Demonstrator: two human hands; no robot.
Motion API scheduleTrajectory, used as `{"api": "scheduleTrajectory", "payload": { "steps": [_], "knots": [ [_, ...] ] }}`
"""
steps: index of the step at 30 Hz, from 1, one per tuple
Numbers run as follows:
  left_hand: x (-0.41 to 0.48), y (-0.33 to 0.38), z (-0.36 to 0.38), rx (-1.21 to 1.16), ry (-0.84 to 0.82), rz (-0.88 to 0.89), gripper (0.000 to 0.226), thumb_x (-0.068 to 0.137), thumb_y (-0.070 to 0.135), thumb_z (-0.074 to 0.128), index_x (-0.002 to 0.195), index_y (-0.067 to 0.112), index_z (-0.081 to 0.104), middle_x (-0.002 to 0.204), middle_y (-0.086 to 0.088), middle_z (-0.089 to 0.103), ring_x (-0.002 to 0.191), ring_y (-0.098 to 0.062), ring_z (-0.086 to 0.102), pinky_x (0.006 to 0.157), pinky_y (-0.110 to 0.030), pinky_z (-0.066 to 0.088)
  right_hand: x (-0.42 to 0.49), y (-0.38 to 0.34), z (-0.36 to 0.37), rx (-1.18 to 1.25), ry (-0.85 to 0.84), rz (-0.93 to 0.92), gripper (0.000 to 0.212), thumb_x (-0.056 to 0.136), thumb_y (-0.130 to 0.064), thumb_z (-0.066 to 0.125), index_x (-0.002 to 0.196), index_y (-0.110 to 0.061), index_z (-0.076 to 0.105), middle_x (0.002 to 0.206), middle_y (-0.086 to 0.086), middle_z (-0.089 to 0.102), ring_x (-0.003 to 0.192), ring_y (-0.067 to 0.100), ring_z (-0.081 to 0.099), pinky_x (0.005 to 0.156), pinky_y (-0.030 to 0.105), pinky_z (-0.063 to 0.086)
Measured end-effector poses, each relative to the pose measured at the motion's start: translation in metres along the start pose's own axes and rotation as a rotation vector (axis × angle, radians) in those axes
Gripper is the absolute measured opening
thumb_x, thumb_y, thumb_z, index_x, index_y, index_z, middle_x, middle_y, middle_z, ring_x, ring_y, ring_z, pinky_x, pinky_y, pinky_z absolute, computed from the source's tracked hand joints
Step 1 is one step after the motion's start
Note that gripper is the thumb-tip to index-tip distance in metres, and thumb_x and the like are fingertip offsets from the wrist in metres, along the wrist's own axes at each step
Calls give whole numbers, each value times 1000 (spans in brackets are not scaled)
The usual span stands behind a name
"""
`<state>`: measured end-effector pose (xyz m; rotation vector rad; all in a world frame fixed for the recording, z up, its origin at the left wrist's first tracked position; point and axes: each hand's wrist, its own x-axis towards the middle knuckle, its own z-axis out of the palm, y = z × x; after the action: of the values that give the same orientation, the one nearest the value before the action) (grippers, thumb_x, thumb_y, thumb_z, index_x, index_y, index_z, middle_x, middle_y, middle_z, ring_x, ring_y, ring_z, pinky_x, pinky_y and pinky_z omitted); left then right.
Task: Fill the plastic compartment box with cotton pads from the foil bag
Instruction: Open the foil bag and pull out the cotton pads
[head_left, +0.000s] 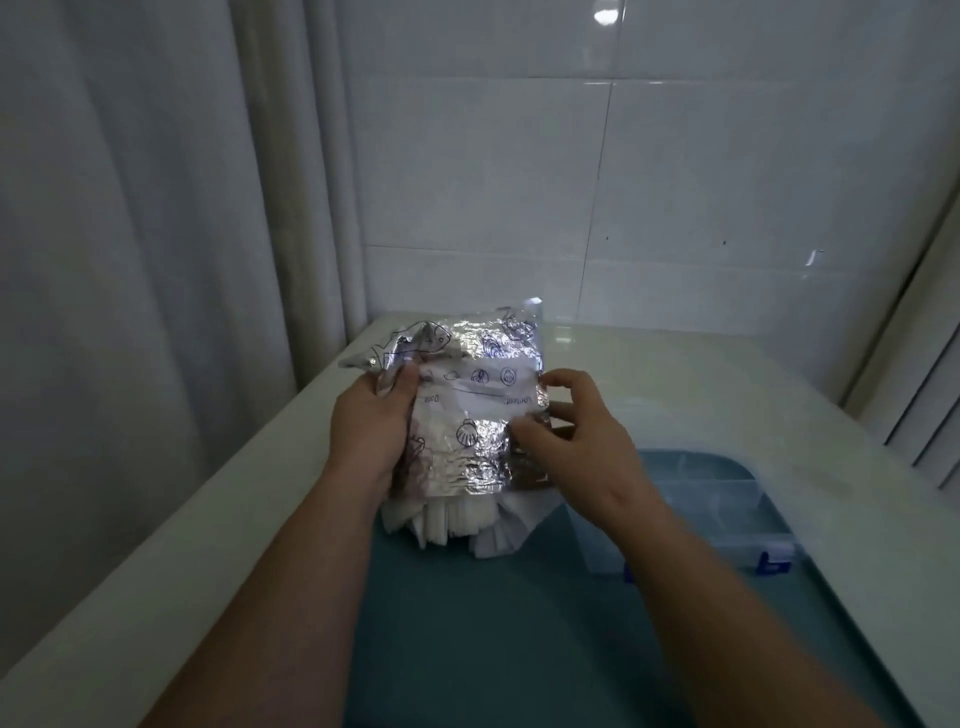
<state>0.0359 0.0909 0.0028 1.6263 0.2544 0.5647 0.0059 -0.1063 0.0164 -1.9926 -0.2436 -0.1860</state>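
left hand (371, 421): grips bag (478, 395)
right hand (576, 441): pinches bag edge
pads (457, 525): poke out below bag
box (727, 499): to my right, nearest right hand

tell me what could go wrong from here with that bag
The crinkled silver foil bag, gripped by left hand and right hand, has its mouth down. The white cotton pads sticking out could dump onto the teal mat, not into the clear plastic compartment box.
The right forearm crosses over that box and might knock it.
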Motion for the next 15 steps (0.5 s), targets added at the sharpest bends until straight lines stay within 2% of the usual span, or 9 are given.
{"api": "scheduleTrajectory", "payload": {
  "steps": [2, 4, 6, 8, 10, 12, 13, 15],
  "knots": [
    [-1, 2, -1, -4, 43, -15, 37, 94, 52, 54, 88, 18, 69, 89, -7, 72, 85, -22, 68, 77, -36, 54, -2, 3, -2, -45, -56, 29, 52, 82, -41, 70, 124, -40, 38, 110, -6, 64, 91, 13, 66, 80, 35, 56],
    [-2, 5, -1, -40, 57, -30, 44, 93, 54, 53, 86, 14, 68, 84, -9, 71, 79, -24, 67, 79, -38, 54, 0, 8, 0, -45, -45, 60, 42, 82, -36, 72, 112, -36, 43, 100, -2, 66, 86, 14, 66, 72, 27, 55],
    [-4, 6, 1, -47, 47, -40, 41, 94, 51, 53, 85, 13, 65, 72, -4, 63, 66, -17, 60, 64, -25, 51, 2, 11, 2, -111, 33, 27, 21, 85, -21, 68, 91, -28, 49, 85, 0, 66, 74, 13, 63, 57, 12, 45],
    [-6, 8, 1, -138, -5, -94, 29, 94, 41, 59, 83, 15, 66, 69, -1, 63, 59, -15, 60, 51, -22, 49, 4, 14, 3, -173, 95, -43, 23, 83, -6, 62, 73, -25, 53, 73, -3, 64, 68, 14, 59, 50, 7, 37],
    [-6, 10, -2, -295, -91, -232, 7, 89, 22, 63, 89, 17, 68, 75, -5, 67, 58, -19, 63, 45, -25, 49, 6, 15, 4, -156, 109, -57, 28, 81, 2, 58, 68, -24, 60, 68, -12, 62, 65, 1, 56, 53, 4, 37],
    [-2, 6, -9, -297, -160, -355, 19, 75, 19, 57, 93, 16, 63, 82, -8, 64, 60, -23, 59, 47, -25, 46, 8, 17, 4, -116, 124, -37, 29, 82, 4, 58, 72, -23, 67, 71, -18, 63, 68, -4, 57, 59, 0, 38],
    [-1, 5, -12, -252, -196, -386, 28, 69, 20, 53, 96, 18, 62, 83, -9, 62, 60, -22, 56, 50, -24, 44, 9, 18, 4, -92, 131, -24, 29, 82, 4, 59, 74, -22, 69, 73, -17, 65, 72, -1, 60, 65, 2, 41],
    [2, 2, -14, -155, -283, -368, 36, 73, 14, 51, 107, 22, 59, 86, -9, 61, 62, -22, 54, 54, -24, 41, 11, 22, 4, -47, 132, 4, 30, 83, 4, 58, 75, -23, 69, 78, -11, 70, 81, 9, 67, 77, 17, 51]
  ]
}}
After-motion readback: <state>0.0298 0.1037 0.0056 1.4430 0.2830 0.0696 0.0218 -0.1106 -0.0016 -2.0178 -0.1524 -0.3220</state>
